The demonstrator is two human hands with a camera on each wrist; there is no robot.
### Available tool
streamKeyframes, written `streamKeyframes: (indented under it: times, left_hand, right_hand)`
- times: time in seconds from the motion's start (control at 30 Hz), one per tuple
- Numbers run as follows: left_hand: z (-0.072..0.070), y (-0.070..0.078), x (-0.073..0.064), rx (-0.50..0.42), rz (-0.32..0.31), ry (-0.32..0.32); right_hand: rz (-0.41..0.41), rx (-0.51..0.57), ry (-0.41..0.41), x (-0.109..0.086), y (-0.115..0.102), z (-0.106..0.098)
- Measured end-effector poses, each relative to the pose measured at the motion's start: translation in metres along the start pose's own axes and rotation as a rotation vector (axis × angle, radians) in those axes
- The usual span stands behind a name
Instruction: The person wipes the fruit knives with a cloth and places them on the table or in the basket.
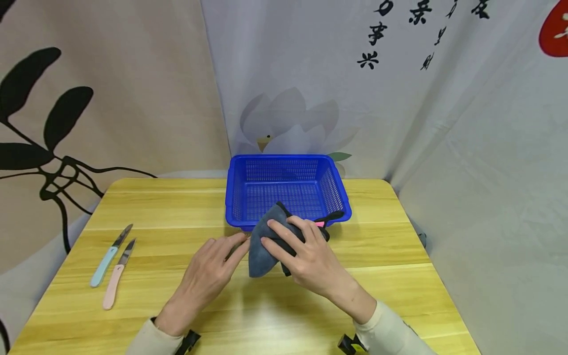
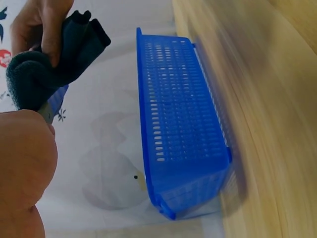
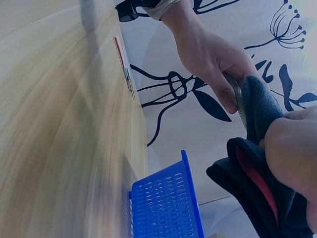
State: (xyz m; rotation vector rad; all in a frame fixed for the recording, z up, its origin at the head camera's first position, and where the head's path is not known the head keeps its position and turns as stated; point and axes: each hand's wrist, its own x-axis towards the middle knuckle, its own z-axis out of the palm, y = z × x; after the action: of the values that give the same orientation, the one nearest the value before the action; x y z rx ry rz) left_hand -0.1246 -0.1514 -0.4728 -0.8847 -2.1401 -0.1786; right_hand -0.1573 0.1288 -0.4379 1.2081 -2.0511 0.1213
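My right hand (image 1: 310, 256) grips a folded blue-grey cloth (image 1: 262, 256) with black edging, held over the near rim of the blue basket. A bit of pink shows at the cloth's right end, and a reddish inner strip shows in the right wrist view. From the left, my left hand (image 1: 213, 266) reaches to the cloth. Its thumb and fingers pinch a thin, flat, grey thing (image 3: 240, 105), whose far part is wrapped in the cloth (image 3: 262, 106); I cannot tell its kind. In the left wrist view, a pale, bluish part shows just below the cloth (image 2: 81, 54).
A blue plastic basket (image 1: 230, 197) with mesh walls stands at the back of the wooden table (image 1: 177, 202). Two small knives, one with a light blue handle (image 1: 104, 266) and one with a pink handle (image 1: 113, 287), lie at the left. Printed curtains (image 1: 288, 59) hang behind.
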Motion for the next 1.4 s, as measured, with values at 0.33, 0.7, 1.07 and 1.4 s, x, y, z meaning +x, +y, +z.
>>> streamKeyframes:
  times: [0.33,0.7,1.07,1.4]
  left_hand:
    - [0.003,-0.001,-0.001,0.077,0.059,0.076]
    - [0.003,-0.001,-0.001,0.1,0.091,0.13]
    - [0.004,-0.003,0.002,0.087,0.094,0.17]
    - [0.001,-0.003,0.001,0.089,0.086,0.106]
  right_hand:
    - [0.024,-0.049,0.004,0.004,0.007,-0.003]
    - [0.073,-0.075,-0.02,-0.002,0.022,-0.008]
    - [0.16,-0.082,-0.038,-0.012,0.041,-0.01]
    - [0.184,0.021,0.057,-0.009,0.038,-0.019]
